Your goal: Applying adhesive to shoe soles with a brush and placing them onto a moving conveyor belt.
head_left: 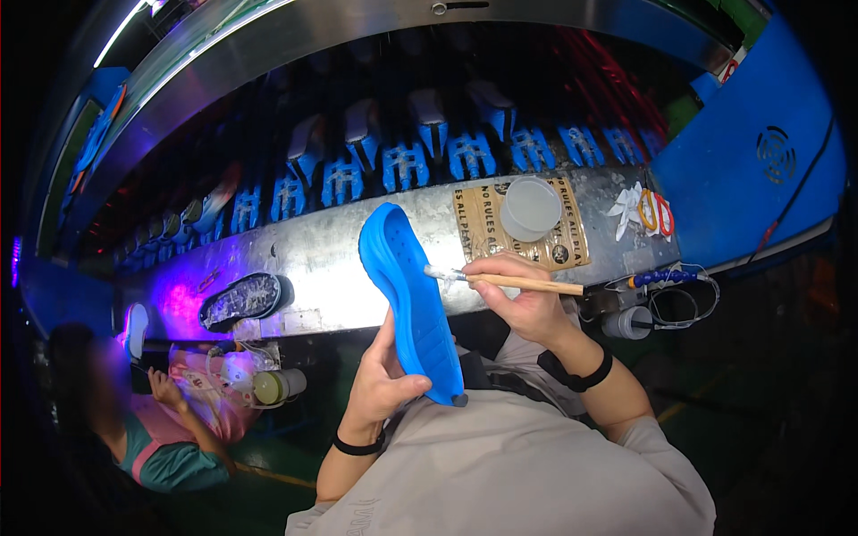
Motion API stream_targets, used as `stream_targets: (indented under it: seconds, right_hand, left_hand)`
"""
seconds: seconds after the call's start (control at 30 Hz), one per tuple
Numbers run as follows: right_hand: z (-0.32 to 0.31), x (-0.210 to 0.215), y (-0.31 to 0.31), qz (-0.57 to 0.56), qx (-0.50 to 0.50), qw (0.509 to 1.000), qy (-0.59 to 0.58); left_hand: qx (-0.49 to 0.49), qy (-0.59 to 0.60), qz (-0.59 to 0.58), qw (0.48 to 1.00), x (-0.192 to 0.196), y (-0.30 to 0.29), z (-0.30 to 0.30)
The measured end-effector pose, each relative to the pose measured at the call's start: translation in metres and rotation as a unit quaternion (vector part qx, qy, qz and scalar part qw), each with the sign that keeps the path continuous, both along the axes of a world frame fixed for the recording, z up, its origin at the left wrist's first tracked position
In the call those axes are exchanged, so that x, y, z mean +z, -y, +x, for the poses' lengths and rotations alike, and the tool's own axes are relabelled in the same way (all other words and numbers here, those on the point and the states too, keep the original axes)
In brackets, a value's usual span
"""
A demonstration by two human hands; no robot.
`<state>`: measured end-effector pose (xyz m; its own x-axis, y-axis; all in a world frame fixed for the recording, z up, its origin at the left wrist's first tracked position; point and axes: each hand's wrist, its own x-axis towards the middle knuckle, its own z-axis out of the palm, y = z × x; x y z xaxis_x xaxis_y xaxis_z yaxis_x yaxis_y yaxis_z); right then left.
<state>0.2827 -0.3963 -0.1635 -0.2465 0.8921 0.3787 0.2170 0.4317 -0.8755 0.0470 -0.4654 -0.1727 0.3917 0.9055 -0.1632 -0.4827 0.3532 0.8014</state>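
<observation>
A blue shoe sole (407, 290) is held up at a slant in front of my body, its toe pointing away and its heel toward me. My left hand (379, 384) grips it near the heel end, fingers behind and thumb on the near face. Between the thumb and fingers of my right hand (523, 299) is a brush (527, 283) with a wooden handle and pale bristles. The bristle tip lies at the sole's right edge; whether it touches the inside I cannot tell. Beyond the brush, a round translucent tub (531, 207) stands on a flattened brown cardboard piece (478, 234).
Across the metal bench (326, 259), blue clamps (407, 165) hold shoe parts in a dark machine. A dark sole-shaped tray (241, 301) lies left, scissors (657, 214) with white scraps right. A co-worker (170, 429) sits at the left. A lidded container (627, 322) hangs by the bench's front edge.
</observation>
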Motion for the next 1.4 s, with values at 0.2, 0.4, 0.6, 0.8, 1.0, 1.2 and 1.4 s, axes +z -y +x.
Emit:
stream_targets:
  seconds: [0.2,0.4,0.6,0.8,1.0,1.2,1.4]
  right_hand:
    - [0.000,0.001,0.011,0.029,0.017,0.999,0.035]
    - [0.000,0.002,0.021,0.015,0.030,0.999,0.020]
    - [0.003,0.006,0.031,-0.005,0.064,0.998,0.006]
    - [0.007,0.013,0.040,-0.021,0.098,0.995,0.002]
    - [0.009,0.021,0.038,-0.038,0.063,0.996,-0.041]
    - [-0.003,0.015,0.034,0.032,0.023,0.999,-0.007]
    - [0.002,0.019,0.046,0.037,0.066,0.996,0.046]
  left_hand:
    - [0.018,0.017,-0.016,1.000,0.003,-0.002,-0.002]
    - [0.009,0.026,-0.012,1.000,0.005,-0.009,-0.008]
    - [0.058,0.009,0.003,0.998,0.009,-0.011,-0.010]
    - [0.051,-0.033,0.042,0.997,0.006,-0.016,-0.011]
    - [0.055,-0.020,0.027,0.998,0.008,-0.013,-0.012]
    - [0.060,-0.039,0.036,0.997,0.011,-0.011,-0.010]
    - [0.078,-0.033,0.059,0.995,0.008,-0.016,-0.010]
